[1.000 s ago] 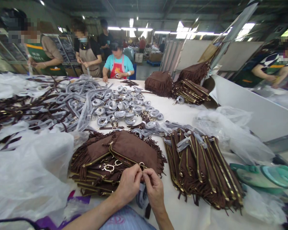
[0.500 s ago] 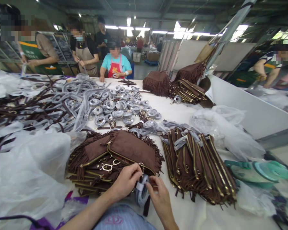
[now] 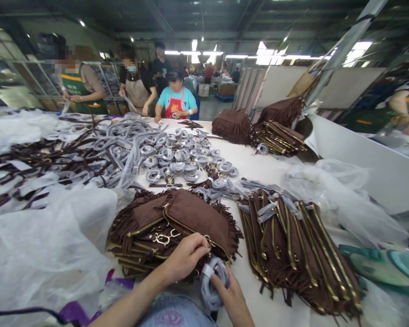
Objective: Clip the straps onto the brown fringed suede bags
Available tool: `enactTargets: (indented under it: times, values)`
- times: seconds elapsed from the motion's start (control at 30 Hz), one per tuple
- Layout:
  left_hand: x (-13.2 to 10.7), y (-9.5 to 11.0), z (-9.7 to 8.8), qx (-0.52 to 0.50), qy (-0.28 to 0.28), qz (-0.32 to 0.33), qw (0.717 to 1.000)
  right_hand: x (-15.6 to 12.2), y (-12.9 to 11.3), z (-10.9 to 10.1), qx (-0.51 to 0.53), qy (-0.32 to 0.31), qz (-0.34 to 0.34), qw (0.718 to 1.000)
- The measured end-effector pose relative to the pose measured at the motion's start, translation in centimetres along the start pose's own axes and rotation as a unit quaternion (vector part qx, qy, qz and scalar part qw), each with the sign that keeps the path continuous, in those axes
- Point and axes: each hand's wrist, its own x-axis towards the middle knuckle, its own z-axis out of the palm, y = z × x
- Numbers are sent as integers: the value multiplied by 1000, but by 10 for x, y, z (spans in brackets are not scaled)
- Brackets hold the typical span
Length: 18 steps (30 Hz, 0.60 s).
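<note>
A rolled strap (image 3: 213,290) wrapped in greyish clear plastic, with a white band round it, is gripped between the thumb and fingers of my right hand (image 3: 236,297). Just left of it, my left hand (image 3: 187,256) pinches a small gold metal clasp (image 3: 207,240) at the strap's end; its fingers hide part of it. Both hands are at the front right edge of a pile of brown fringed bags (image 3: 194,215) with gold zips. Gold rings (image 3: 162,239) show on the pile's near side.
More brown zipped bags (image 3: 300,245) lie in a row to the right. Several plastic-wrapped strap rolls (image 3: 177,168) cover the table's middle, with loose straps on the left. Plastic sheeting (image 3: 44,240) and a green object (image 3: 391,268) flank them. Co-workers stand or sit across the table.
The view has swung left, shifting everything rightward. My right hand has gone from fingertips on the strap roll to a fuller grip, and the roll now faces me more.
</note>
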Motion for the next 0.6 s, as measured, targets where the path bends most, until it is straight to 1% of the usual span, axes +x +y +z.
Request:
enactTargets:
  times: [0.03, 0.07, 0.13, 0.17, 0.2, 0.27, 0.33, 0.4, 0.43, 0.53, 0.6]
  values:
    - [1, -1, -9, 88, 23, 31, 995, -2, -2, -5, 4, -4, 7, 1000]
    - [3, -3, -19, 184, 48, 55, 980, -4, -5, -10, 15, -8, 15, 1000]
    - [9, -13, -42, 358, 78, 81, 927, -9, -15, -20, 56, -22, 35, 998]
    - [13, -19, -53, 420, 78, 84, 900, -13, -20, -22, 80, -35, 47, 995]
    - [17, -25, -63, 462, 70, 82, 880, -16, -26, -23, 102, -53, 60, 992]
    - [26, -33, -76, 503, 51, 75, 860, -20, -37, -19, 142, -89, 83, 982]
    - [32, -32, -80, 520, 46, 76, 850, -22, -46, -12, 181, -120, 105, 970]
    - [33, -21, -79, 529, 55, 87, 842, -22, -53, -4, 217, -134, 118, 960]
    - [32, -13, -77, 531, 62, 95, 840, -20, -56, 0, 232, -130, 119, 957]
    - [22, 11, -69, 525, 81, 117, 839, -15, -65, 10, 275, -96, 118, 949]
    - [13, 23, -63, 511, 87, 129, 845, -9, -72, 21, 308, -82, 106, 942]
